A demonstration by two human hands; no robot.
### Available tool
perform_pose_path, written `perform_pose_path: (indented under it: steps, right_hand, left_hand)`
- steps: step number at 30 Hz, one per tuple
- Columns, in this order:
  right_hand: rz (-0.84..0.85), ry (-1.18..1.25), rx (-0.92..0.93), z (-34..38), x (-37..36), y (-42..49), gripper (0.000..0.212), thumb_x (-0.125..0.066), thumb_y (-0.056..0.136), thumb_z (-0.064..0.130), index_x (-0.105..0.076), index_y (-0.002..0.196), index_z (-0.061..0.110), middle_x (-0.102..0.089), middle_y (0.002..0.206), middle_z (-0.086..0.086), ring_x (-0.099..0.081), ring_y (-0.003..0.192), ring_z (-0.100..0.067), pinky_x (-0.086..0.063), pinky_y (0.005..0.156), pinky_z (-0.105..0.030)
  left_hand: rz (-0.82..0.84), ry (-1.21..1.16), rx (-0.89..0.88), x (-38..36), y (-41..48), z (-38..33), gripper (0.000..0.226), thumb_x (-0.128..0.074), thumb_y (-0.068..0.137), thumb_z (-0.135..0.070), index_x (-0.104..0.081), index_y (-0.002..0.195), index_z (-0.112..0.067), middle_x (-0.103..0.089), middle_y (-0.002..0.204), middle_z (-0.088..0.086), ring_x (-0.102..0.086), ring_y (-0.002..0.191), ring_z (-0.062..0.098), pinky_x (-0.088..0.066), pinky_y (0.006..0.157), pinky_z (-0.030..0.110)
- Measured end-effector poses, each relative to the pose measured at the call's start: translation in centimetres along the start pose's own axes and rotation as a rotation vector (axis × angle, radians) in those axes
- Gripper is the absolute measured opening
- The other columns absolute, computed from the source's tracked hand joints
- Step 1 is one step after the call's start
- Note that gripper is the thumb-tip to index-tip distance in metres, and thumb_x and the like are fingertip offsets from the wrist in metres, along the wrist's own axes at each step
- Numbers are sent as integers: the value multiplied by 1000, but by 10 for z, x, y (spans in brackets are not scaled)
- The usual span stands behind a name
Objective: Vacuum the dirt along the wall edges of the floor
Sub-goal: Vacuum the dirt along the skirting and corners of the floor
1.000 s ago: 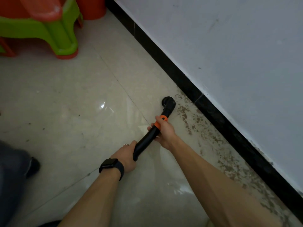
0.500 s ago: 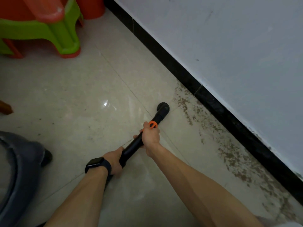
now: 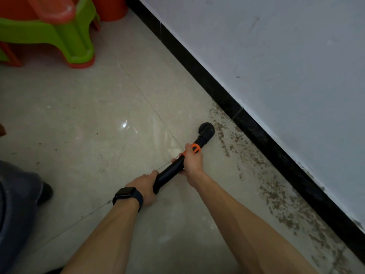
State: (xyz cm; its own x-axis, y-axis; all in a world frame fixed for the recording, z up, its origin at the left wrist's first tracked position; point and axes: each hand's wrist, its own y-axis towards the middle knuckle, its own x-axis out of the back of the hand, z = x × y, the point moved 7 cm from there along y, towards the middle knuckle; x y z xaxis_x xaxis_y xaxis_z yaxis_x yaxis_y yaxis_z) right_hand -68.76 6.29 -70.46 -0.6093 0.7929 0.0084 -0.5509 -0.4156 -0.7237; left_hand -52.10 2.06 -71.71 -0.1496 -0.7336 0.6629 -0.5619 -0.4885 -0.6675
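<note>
Right of frame centre, both hands grasp the black vacuum tube, the left hand low for leverage, the right hand near the orange collar steering the nozzle onto the dirt beside the black baseboard.

Out goes the black plastic vacuum wand again; its elbow tip reaches the brown dirt band's edge (after a brief pull-back).
</note>
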Motion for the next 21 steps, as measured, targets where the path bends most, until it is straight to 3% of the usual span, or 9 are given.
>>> perform_pose_path:
  steps: [11,21]
  right_hand:
    - [-7,-20,25,24,17,30,44,-52,105,39,-45,136,9,-59,91,-6,-72,56,-17,-58,58,-34]
    - [-39,-38,64,48,29,64,48,-51,105,40,-46,137,5,-60,82,-3,-70,54,-15,-57,56,-31]
  left_hand:
    - [-67,-5,-37,8,29,-28,42,-60,85,-23,-38,121,-23,-51,100,3,-56,85,22,-56,76,42]
    - [-200,-11,-85,22,48,-59,48,-61,86,-22,-33,125,-22,-48,101,3,-52,80,20,-47,59,34]
